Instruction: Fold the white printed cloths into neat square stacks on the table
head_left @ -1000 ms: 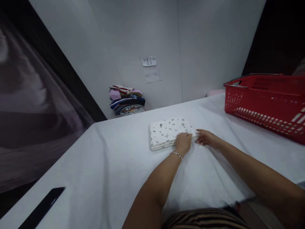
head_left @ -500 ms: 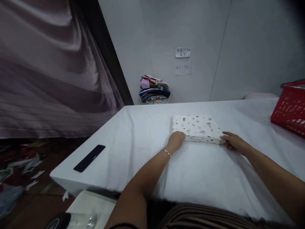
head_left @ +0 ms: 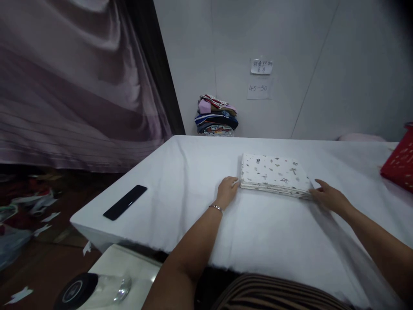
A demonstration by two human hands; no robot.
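A folded white cloth with a small plant print [head_left: 274, 172] lies flat on the white-covered table [head_left: 206, 163], its layered edge facing me. My left hand [head_left: 227, 189], with a bracelet at the wrist, is closed just off the cloth's near left corner; a small whitish thing shows at its fingertips, too small to name. At the near right corner, my right hand [head_left: 329, 197] touches the cloth, thumb raised apart from the fingers. Its fingertips are partly hidden at the cloth's edge.
A black flat object [head_left: 125, 202] lies on the table's left. At the far right sits a red basket [head_left: 400, 161]. Folded clothes [head_left: 217, 116] are stacked beyond the far edge. Below left, a clear jar with a black lid [head_left: 97, 289] lies on a pale surface.
My left hand has come off the cloth's near edge and moved left of its corner. My right hand stays at the right corner. The view has shifted slightly.
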